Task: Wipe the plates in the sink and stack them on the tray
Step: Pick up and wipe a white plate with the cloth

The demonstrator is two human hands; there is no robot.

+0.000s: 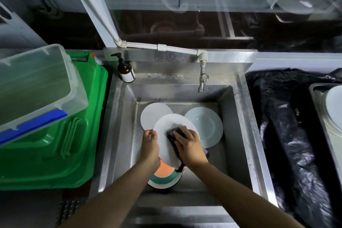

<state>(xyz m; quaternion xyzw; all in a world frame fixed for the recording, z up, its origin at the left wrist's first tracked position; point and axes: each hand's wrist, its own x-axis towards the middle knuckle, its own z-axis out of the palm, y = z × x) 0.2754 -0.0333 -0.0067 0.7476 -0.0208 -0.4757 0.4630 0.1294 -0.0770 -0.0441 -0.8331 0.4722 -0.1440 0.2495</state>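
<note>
Left hand (150, 143) grips the round white plate (164, 135) by its rim; right hand (189, 144) fingers (178, 135) seemingly clamp a dark cloth (175, 132) onto it, above the steel sink (238, 116).

Ahead of you: steel backsplash (166, 57) under a white pipe (148, 45) feeding the tap (202, 77). Brown pump bottle (125, 69) at the back left corner. Green bin (61, 135) on your left carries a clear lidded box (37, 83). Black plastic sheeting (288, 126) on your right. Dim light.
</note>
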